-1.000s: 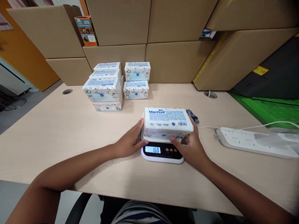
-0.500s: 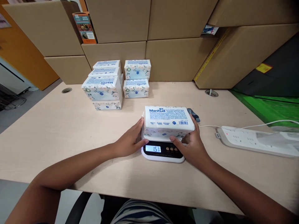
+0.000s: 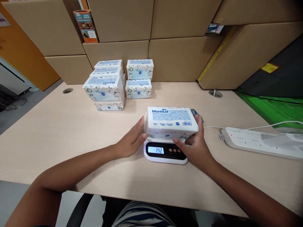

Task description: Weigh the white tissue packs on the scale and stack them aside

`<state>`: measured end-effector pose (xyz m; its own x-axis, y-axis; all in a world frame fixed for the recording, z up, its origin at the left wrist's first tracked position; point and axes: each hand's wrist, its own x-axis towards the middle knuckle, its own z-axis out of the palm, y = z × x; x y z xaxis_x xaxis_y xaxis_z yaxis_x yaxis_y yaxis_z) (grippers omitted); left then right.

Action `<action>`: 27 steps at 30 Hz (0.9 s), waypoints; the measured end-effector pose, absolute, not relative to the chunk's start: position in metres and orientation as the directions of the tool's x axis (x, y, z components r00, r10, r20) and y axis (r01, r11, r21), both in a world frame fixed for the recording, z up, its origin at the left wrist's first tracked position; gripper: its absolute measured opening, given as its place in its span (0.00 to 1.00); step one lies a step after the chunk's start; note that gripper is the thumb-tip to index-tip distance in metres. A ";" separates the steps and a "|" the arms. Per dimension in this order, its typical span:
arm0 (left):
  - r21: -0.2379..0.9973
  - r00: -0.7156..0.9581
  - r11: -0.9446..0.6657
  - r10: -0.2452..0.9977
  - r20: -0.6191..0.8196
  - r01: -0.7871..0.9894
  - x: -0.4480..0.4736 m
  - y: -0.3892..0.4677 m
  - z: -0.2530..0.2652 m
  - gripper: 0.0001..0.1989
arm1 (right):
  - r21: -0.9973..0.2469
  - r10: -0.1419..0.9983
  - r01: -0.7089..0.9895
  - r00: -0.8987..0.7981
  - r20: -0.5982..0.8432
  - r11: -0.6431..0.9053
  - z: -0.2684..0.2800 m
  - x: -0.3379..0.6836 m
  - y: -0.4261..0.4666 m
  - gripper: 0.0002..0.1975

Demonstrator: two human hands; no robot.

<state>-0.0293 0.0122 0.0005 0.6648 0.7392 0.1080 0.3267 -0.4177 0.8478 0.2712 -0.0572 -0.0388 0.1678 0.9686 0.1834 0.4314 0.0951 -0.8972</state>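
A white Manhua tissue pack (image 3: 170, 121) lies on a small digital scale (image 3: 165, 159), its printed side up. Blue-lit digits on the scale look like 1.42. My right hand (image 3: 195, 143) grips the pack's right end, thumb on its front face and fingers around the far side. At the left end is my left hand (image 3: 132, 138), fingers stretched out and thumb apart; its fingertips are close beside the pack, and I cannot tell whether they touch it. Behind the pack's right corner a dark patterned item (image 3: 196, 113) is mostly hidden.
More tissue packs (image 3: 103, 88) stand stacked at the back left, beside a stack of two packs (image 3: 139, 70). Cardboard boxes (image 3: 175, 60) line the table's rear. A white power strip (image 3: 255, 143) with a cable lies at right. Cable holes (image 3: 215, 94) pierce the tabletop.
My left hand has drawn slightly back from the scale and the pack, its thumb lifted off the scale's edge. The display went from about 1.51 to 1.42. My right hand keeps its grip.
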 end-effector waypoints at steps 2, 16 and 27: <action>0.871 0.648 -0.372 0.757 0.084 0.321 -0.032 0.013 -0.003 0.44 | -0.896 0.971 0.434 0.161 0.178 0.092 -0.037 0.270 -0.057 0.67; 0.910 0.592 -0.309 0.800 0.092 0.276 -0.033 0.013 -0.014 0.42 | -0.869 0.955 0.468 0.147 0.256 0.161 -0.043 0.272 -0.056 0.66; 0.919 0.560 -0.326 0.814 0.153 0.223 -0.033 0.015 -0.021 0.41 | -0.864 0.947 0.464 0.139 0.288 0.195 -0.047 0.273 -0.055 0.67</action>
<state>-0.0331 0.0147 -0.0215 0.5603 0.8140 0.1530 0.2226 -0.3259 0.9189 0.2727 -0.0554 -0.0468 0.1389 0.9474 0.2883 0.4644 0.1948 -0.8639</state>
